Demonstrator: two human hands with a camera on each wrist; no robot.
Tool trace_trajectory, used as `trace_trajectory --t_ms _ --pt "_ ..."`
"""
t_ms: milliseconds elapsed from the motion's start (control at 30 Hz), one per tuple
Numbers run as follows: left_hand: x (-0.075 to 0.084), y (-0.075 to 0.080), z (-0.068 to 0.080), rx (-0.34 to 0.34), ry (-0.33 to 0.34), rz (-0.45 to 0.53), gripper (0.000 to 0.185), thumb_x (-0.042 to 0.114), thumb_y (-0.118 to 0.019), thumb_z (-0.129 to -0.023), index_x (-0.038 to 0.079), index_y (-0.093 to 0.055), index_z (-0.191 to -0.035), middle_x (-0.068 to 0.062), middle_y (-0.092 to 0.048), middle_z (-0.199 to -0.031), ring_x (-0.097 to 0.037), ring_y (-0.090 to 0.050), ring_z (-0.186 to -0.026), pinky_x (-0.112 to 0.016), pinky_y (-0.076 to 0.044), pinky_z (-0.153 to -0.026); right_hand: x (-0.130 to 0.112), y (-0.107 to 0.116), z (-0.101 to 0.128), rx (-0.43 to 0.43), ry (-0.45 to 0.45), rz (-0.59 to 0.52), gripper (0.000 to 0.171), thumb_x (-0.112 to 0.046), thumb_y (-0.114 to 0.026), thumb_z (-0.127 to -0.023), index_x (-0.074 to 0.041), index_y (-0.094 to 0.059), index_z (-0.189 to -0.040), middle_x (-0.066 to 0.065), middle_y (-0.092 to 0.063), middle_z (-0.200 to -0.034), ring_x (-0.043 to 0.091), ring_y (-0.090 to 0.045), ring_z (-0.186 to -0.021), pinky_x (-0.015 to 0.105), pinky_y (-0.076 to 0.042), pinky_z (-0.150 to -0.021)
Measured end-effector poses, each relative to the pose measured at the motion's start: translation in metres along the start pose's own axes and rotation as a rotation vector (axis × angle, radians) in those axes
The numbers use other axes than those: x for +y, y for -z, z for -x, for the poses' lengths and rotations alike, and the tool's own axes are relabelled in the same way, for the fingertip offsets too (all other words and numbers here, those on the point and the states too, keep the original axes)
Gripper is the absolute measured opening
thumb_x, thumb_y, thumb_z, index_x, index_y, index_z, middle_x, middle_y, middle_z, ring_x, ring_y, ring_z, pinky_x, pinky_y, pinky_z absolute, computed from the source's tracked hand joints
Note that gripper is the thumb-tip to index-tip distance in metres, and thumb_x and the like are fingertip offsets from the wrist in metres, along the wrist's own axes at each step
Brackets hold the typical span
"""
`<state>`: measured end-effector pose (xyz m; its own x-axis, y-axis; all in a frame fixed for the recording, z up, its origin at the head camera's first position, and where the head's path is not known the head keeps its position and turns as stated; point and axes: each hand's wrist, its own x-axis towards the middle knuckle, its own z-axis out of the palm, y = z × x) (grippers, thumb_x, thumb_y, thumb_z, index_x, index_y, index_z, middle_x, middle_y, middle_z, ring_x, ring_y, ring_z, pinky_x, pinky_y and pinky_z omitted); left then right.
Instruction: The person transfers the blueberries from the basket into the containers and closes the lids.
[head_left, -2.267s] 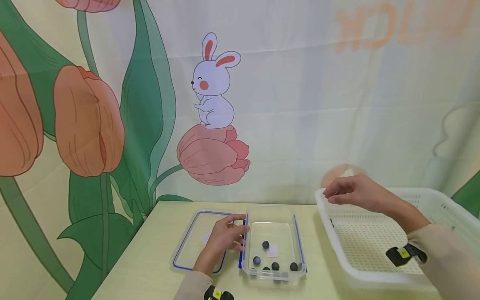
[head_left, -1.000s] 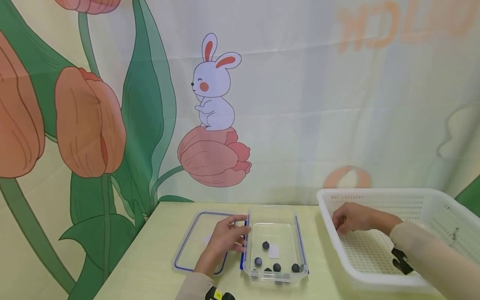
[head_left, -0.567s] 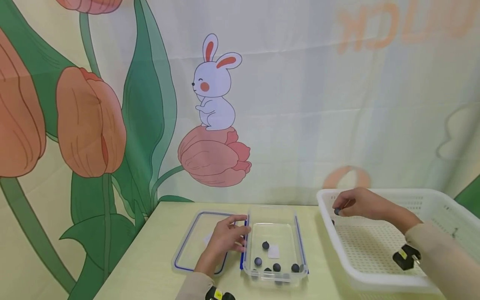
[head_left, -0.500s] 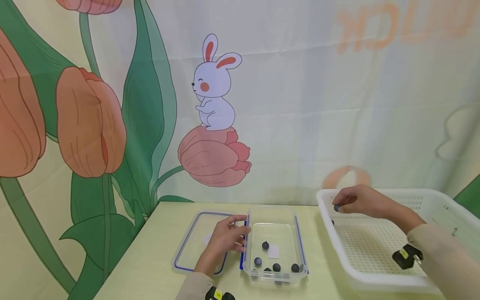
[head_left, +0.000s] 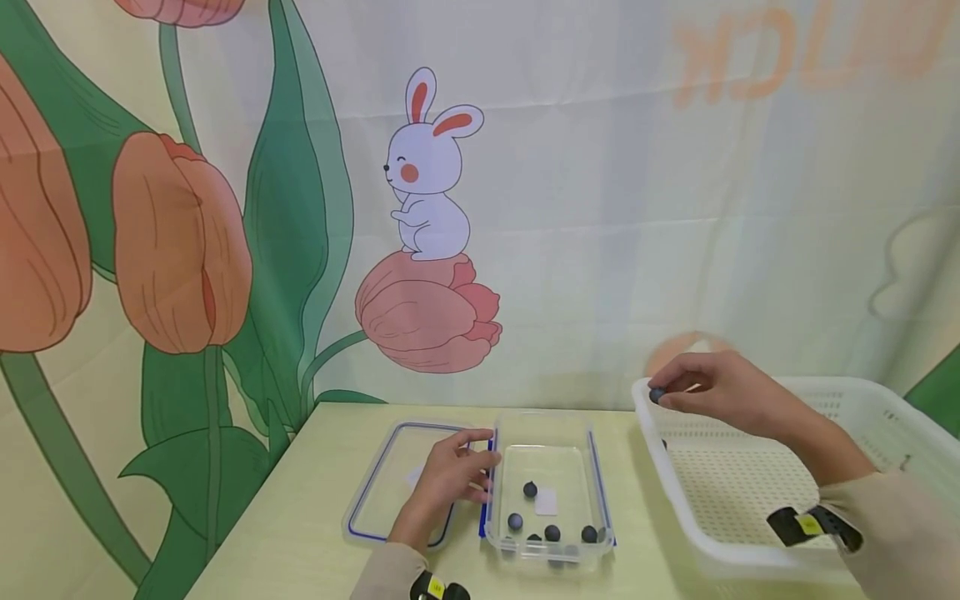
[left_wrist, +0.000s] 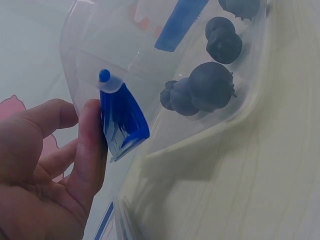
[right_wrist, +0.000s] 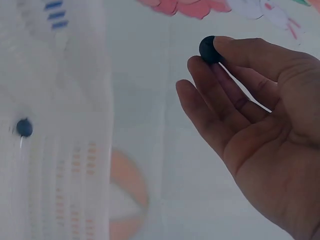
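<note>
In the head view my right hand is raised over the left rim of the white basket, pinching a blueberry between thumb and fingertips. The right wrist view shows this held blueberry close, its other fingers loosely bent. My left hand rests against the left side of a clear plastic box. Its fingers touch the outer wall beside a blue latch. Several blueberries lie in the box, mostly at its near end. Another blueberry shows in the basket.
A clear lid with a blue seal lies on the table, left of the box and partly behind my left hand. A printed curtain hangs behind the table. The basket has high slotted walls and stands right of the box.
My right hand went down into the basket, came up holding a blueberry, and has since lifted it up and left to the rim. My left hand and the box stayed in place.
</note>
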<state>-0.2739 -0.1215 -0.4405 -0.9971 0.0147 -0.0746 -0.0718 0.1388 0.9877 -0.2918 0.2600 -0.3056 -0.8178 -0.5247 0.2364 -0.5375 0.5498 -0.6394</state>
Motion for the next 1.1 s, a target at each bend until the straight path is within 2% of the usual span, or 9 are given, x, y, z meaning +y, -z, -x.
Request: trace_trajectory --t_ms 167,367,700,900,1100 --pt "0.0 -0.001 0.001 -0.001 -0.011 -0.002 0.05 0.017 -0.078 -0.096 0.007 -0.064 -0.143 -0.012 -0.064 -0.094 -0.017 -0.065 -0.067 -0.028 -0.062 -0.057 -0.021 -0.014 0.004 -0.014 0.07 -0.123 0.02 -0.006 -0.073 -0.101 -0.003 -0.073 -0.12 0.007 -0.075 -0.109 0.017 -0.075 -0.096 0.027 -0.062 -0.081" --pt "-0.001 -0.002 0.0 0.002 -0.015 -0.004 0.05 0.017 -0.078 -0.097 0.007 -0.064 -0.144 -0.012 -0.064 -0.095 -0.017 -0.065 -0.067 -0.029 -0.063 -0.057 -0.037 -0.033 0.007 -0.028 0.062 -0.149 0.019 -0.012 -0.074 -0.101 -0.009 -0.074 -0.12 0.002 -0.077 -0.107 0.016 -0.076 -0.096 0.031 -0.062 -0.081" --pt "0.001 -0.002 0.0 0.008 0.003 -0.012 0.049 0.017 -0.077 -0.097 0.008 -0.064 -0.144 -0.012 -0.064 -0.092 -0.018 -0.065 -0.069 -0.029 -0.063 -0.058 -0.05 -0.068 0.007 -0.047 0.081 -0.211 0.018 -0.011 -0.075 -0.1 -0.011 -0.074 -0.118 0.003 -0.076 -0.108 0.017 -0.075 -0.096 0.03 -0.061 -0.083" --pt "0.001 -0.003 0.0 0.009 -0.005 -0.012 0.049 0.017 -0.078 -0.097 0.008 -0.064 -0.144 -0.011 -0.064 -0.091 -0.017 -0.065 -0.068 -0.028 -0.062 -0.058 -0.051 -0.092 0.005 -0.066 0.133 -0.271 0.018 -0.008 -0.075 -0.099 -0.01 -0.074 -0.117 0.003 -0.075 -0.109 0.017 -0.075 -0.095 0.03 -0.061 -0.085" --pt "0.002 -0.002 0.0 0.01 0.013 -0.013 0.049 0.017 -0.078 -0.097 0.008 -0.064 -0.144 -0.012 -0.064 -0.091 -0.017 -0.066 -0.068 -0.028 -0.062 -0.058 -0.052 -0.108 0.002 -0.108 0.117 -0.272 0.017 -0.009 -0.074 -0.1 -0.011 -0.074 -0.117 0.001 -0.076 -0.107 0.016 -0.075 -0.092 0.03 -0.061 -0.083"
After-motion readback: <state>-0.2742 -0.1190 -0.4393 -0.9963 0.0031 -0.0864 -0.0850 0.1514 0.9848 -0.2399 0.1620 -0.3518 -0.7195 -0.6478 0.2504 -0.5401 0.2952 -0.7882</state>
